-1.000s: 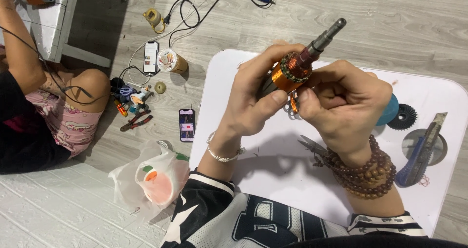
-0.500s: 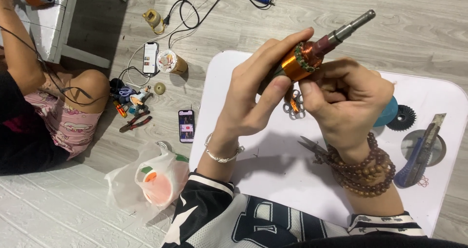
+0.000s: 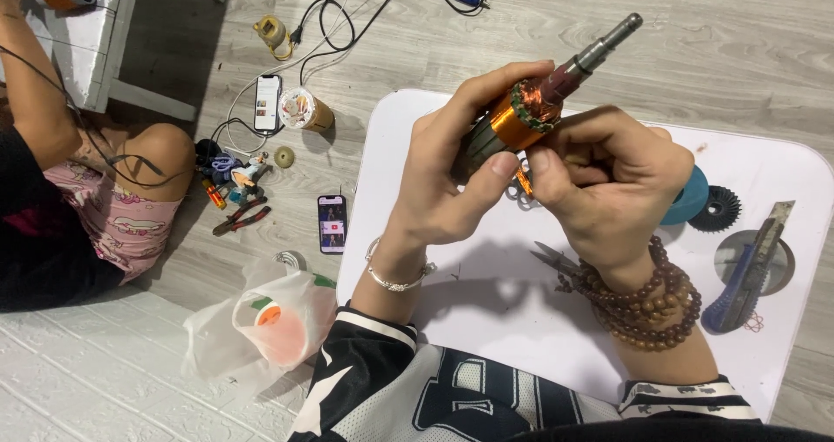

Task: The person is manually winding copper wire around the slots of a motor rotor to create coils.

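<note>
I hold a motor armature [image 3: 532,112] with an orange-wrapped body, copper windings and a steel shaft pointing up and to the right, above a white table [image 3: 486,320]. My left hand [image 3: 452,173] wraps around its lower body, thumb pressed on the orange band. My right hand [image 3: 608,181] grips it just below the windings, fingers curled; what its fingertips pinch is hidden. Beaded bracelets circle my right wrist and a silver bangle my left.
On the table lie small snips [image 3: 556,260], a blue utility knife [image 3: 747,273], a teal disc [image 3: 691,197] and a black toothed wheel [image 3: 717,207]. On the floor: two phones [image 3: 332,223], pliers [image 3: 239,221], a plastic bag with a cup [image 3: 265,320], cables. Another person [image 3: 78,190] sits at left.
Both hands have turned the armature slightly, so its shaft has shifted a little left and lower than half a second ago. My grip on it is unchanged.
</note>
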